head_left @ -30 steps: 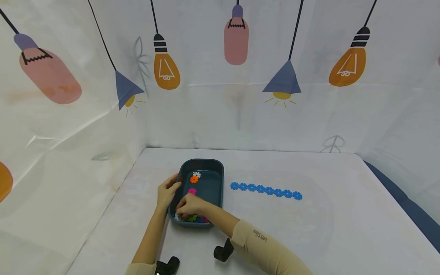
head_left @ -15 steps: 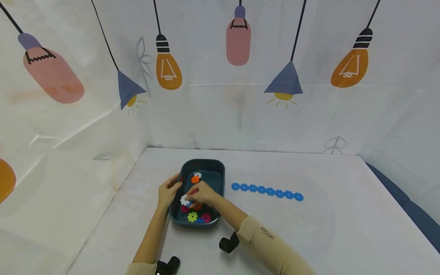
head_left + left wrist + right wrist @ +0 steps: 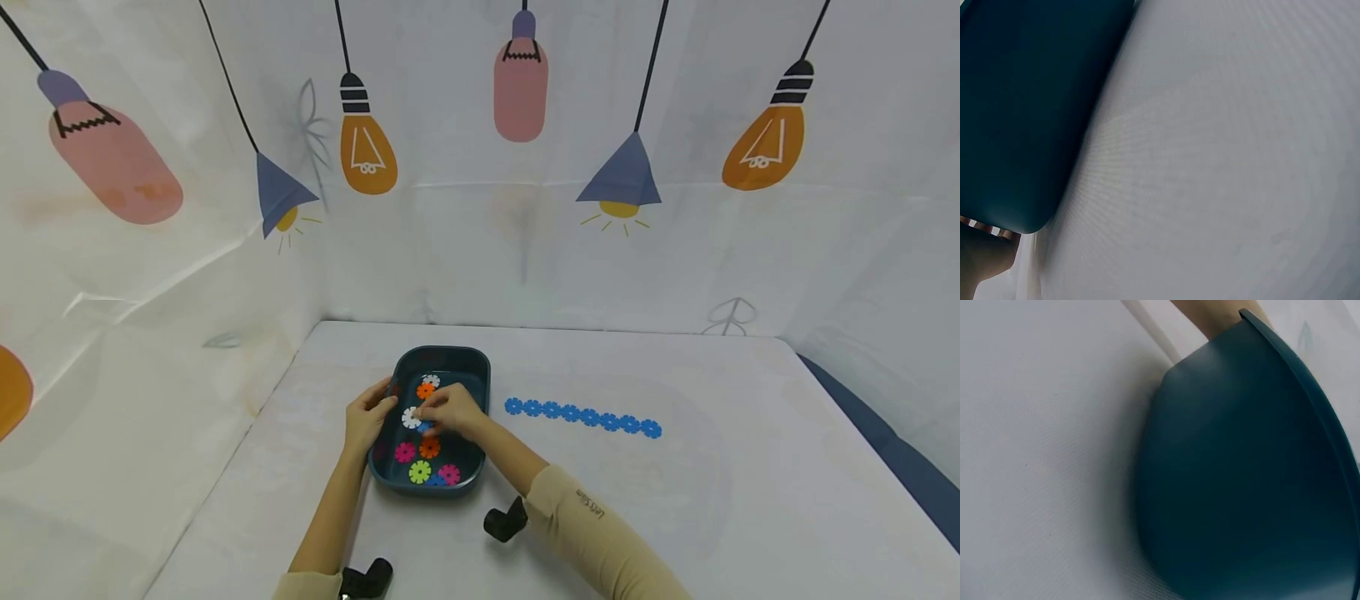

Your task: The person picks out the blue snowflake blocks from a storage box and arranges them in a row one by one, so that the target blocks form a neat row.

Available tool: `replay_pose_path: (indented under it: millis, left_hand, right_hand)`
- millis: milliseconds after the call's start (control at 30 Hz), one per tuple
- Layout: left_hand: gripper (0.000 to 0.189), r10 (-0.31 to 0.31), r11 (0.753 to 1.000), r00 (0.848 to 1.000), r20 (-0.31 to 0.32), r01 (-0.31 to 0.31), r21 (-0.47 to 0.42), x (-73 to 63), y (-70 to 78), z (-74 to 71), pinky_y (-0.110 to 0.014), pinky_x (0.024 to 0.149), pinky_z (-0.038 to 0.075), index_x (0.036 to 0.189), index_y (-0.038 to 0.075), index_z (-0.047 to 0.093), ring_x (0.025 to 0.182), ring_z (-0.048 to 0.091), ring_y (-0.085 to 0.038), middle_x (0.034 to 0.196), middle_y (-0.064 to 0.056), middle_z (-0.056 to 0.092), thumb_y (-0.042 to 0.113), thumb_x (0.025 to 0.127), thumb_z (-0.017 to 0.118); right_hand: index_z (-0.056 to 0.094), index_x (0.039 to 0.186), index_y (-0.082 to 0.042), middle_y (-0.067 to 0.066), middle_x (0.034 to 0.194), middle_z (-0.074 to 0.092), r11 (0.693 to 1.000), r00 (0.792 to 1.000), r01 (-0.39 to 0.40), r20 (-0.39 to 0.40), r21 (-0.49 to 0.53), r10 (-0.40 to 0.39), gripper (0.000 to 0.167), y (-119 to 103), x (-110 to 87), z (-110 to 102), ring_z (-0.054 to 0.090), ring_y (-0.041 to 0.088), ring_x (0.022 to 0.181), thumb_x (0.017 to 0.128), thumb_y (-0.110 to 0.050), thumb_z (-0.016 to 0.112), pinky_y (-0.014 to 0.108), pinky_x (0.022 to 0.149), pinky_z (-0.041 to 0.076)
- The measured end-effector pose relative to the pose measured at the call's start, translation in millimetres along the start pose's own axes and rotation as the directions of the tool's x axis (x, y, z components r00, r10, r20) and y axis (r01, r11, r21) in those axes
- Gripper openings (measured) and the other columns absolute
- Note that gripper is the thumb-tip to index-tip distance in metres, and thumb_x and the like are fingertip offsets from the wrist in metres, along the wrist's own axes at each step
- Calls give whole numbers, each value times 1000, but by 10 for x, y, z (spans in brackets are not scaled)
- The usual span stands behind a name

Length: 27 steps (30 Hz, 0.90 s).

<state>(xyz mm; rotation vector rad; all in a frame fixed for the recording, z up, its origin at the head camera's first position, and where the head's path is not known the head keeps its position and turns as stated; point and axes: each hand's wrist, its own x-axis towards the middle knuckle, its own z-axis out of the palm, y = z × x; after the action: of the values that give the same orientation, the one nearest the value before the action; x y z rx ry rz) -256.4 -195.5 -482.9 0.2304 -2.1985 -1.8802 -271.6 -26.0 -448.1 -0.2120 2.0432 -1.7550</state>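
In the head view, a dark teal tray (image 3: 467,417) sits on the white table, with several flower-shaped plastic pieces inside. My left hand (image 3: 366,418) grips the tray's left side, thumb by the rim. My right hand (image 3: 453,412) is over the middle of the tray and pinches a white flower piece (image 3: 409,418). Just below those fingertips is a blue piece (image 3: 425,427), partly hidden. Nearer the front lie magenta (image 3: 405,452), orange (image 3: 430,447) and lime (image 3: 420,472) pieces. Both wrist views show mostly the tray's outer wall (image 3: 1241,462).
Right of the tray, a row of joined blue flower pieces (image 3: 590,417) lies on the table (image 3: 675,517). Another orange piece (image 3: 425,391) and a white one rest toward the tray's far end. A printed white sheet (image 3: 450,233) hangs behind the table.
My right hand has moved from the tray's near left corner toward its middle, carrying the white flower piece. The near pieces are now uncovered. My left hand keeps its hold on the tray.
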Motion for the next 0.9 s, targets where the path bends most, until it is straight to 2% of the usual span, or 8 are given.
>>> replay_pose_path:
  millis: [167,367,467,600,733,900]
  left_hand:
    - [40,15,1000,1000,4,-15,-20,-12,48,-4,-10,70,44,126,-7,55,80,53,9,124,-29,56,3,88,60]
    - [39,33,999,999,-16,-33,0,16,-12,0,-10,71,44,125,-6,57,85,58,0,121,-29,57,4,87,62]
    - [38,34,999,999,-20,-33,26,15,-15,2,-10,72,44,125,-5,58,86,57,-2,121,-27,58,5,88,61]
    - [38,20,999,1000,-14,-20,47,11,-8,7,-9,74,43,126,-3,58,93,57,-8,123,-25,58,7,89,61]
    - [39,-10,999,1000,-2,10,42,-4,25,6,-8,74,42,127,-2,57,99,57,-15,125,-24,58,7,89,61]
    - [39,-19,999,1000,12,18,36,-69,183,-16,-9,70,43,126,-8,55,91,56,-9,124,-28,56,2,88,60]
  right_hand:
    - [67,100,11,17,85,69,997,996,79,-32,22,-78,19,-50,-35,-45,69,28,69,83,2,66,37,68,55]
    - [61,112,14,26,102,66,989,988,151,-34,11,-150,26,-130,-85,-181,68,36,83,87,7,57,40,76,53]
    - [60,113,14,28,104,65,984,983,177,-52,33,-175,26,-163,-137,-290,69,33,82,88,6,57,42,79,52]
    - [58,114,16,29,105,65,977,980,196,-63,79,-191,28,-204,-247,-501,70,23,77,89,4,58,43,81,51]
    - [57,113,18,27,102,66,972,977,207,-70,108,-200,29,-190,-367,-787,70,17,75,89,2,59,37,78,53]
    - [55,116,19,20,99,68,968,972,219,-109,124,-207,31,-124,-537,-1200,68,13,75,90,1,57,30,75,54]
